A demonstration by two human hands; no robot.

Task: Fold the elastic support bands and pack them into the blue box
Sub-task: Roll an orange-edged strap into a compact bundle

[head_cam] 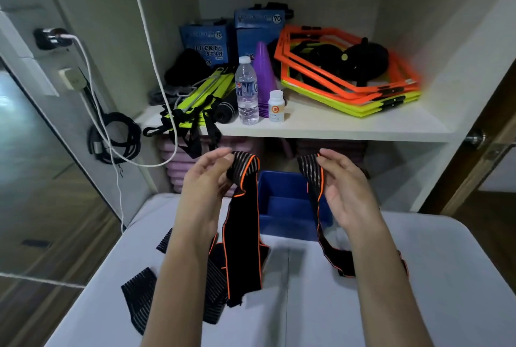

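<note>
The elastic support band [243,223], black w/ orange edging, hangs in the air above the worktop [446,277], one end in each hand. The left hand [205,182] is pinched shut on the left end, which curls over its fingers. The right hand [344,193] grips the right end betw. thumb and fingers. The long middle part drops down and lies on the worktop near the forearms. The blue box [290,201] stands just behind the band, betw. the two hands, open and, as far as visible, with nothing inside. More striped bands [139,293] lie on the worktop at the left.

Risk, as a judgement: the band looks twisted, so the fold may come out uneven. Also the stretchy end can slip from a light pinch.

Both forearms reach forward, palms turned inward, hands well apart at the same height.
</note>
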